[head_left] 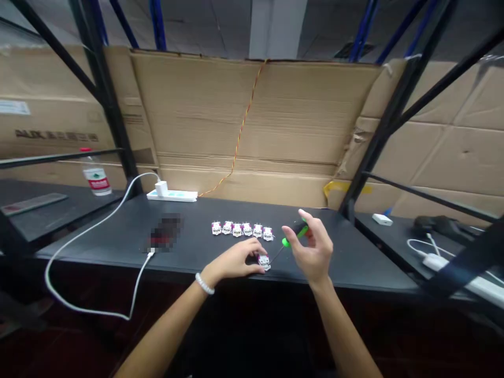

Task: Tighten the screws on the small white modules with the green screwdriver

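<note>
My left hand [238, 260] rests on the black table [118, 239] near its front edge, fingers pinched on a small white and magenta part [264, 261]. My right hand [312, 248] hovers just to the right, holding a screwdriver with a green and black handle [296, 232]; its thin shaft slants down toward the held part. Behind the hands, several like white and magenta parts [242, 229] lie in a row on the table. A white bead bracelet [204, 283] is on my left wrist.
A white power strip [172, 195] with a plugged charger sits at the table's back; its white cable [79, 236] loops off the front edge to a blurred dark device [165, 233]. Cardboard sheets line the back. A bottle [95, 176] stands left; black rack posts flank the table.
</note>
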{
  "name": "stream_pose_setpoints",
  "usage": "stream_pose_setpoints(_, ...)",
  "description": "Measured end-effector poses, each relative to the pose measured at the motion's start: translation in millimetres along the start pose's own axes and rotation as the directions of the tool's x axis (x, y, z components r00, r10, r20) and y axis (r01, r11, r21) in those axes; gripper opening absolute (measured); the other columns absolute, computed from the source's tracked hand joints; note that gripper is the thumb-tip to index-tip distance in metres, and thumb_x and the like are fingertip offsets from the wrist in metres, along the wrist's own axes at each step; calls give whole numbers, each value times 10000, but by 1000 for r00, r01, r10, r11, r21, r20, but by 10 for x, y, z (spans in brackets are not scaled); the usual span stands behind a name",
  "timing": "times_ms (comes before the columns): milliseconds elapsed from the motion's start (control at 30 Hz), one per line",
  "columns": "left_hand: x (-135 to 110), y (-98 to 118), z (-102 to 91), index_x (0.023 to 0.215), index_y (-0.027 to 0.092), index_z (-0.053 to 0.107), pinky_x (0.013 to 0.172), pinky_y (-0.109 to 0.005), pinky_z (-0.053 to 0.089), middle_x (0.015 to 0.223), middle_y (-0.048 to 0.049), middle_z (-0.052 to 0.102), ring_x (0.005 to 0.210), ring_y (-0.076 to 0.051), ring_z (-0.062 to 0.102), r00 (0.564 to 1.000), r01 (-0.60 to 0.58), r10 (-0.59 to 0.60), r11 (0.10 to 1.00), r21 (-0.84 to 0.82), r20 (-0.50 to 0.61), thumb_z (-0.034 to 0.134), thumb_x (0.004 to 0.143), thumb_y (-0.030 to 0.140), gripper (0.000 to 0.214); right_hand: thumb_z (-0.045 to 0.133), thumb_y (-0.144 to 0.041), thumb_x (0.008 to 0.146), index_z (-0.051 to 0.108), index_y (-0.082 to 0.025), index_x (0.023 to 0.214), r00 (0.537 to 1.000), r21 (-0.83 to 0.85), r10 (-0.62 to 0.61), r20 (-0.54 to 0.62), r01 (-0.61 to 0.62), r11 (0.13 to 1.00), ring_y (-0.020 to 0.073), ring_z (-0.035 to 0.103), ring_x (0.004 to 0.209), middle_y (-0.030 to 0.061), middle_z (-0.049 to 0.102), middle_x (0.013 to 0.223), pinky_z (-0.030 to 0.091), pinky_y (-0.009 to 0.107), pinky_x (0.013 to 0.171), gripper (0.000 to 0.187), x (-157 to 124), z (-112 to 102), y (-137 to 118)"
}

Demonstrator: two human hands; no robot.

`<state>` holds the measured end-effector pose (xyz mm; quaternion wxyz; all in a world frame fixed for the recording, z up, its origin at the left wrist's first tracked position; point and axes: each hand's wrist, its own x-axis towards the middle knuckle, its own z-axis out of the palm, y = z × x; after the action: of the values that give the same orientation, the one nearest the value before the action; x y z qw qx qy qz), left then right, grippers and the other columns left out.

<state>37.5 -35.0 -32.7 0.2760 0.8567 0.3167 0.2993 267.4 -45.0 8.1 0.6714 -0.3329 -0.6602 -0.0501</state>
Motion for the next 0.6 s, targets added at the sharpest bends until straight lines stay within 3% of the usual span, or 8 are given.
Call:
stream_pose_setpoints(167,-1,19,-3,1150,200,725,921,-352,545,1134,-76,695,995,-230,661,1000,-25,26,1000,17,-11,853,885,377,343,713,-309,992,647,-275,1431,984,114,126,126,-140,984,221,756,985,74,751,1156,650,396,907,445,-54,26,-118)
stream_pose_setpoints(367,-2,19,9,1141,197,734,869,-333,555,1110,-72,700,939,-213,662,999,-35,36,999,24,-26,843,874,337,321,563,-313,1069,545,-268,1502,954,238,178,242,-236,942,196,774,937,134,668,1342,672,367,824,436,-31,3,-208)
stream_pose_setpoints(467,0,16,10,1148,204,737,859,-331,558,1110,-71,704,930,-211,665,999,-30,30,999,19,-24,842,872,341,325,615,-341,1037,610,-264,1441,974,137,146,175,-171,976,220,727,1012,140,573,1361,660,379,815,412,11,-24,-216)
stream_pose_setpoints(600,1,17,7,1136,204,738,868,-331,558,1112,-69,707,952,-218,671,999,-21,22,1000,23,-30,854,858,328,325,821,-372,901,736,-261,1288,996,-50,88,6,-88,995,205,657,895,84,583,1165,635,405,818,412,53,-44,-238)
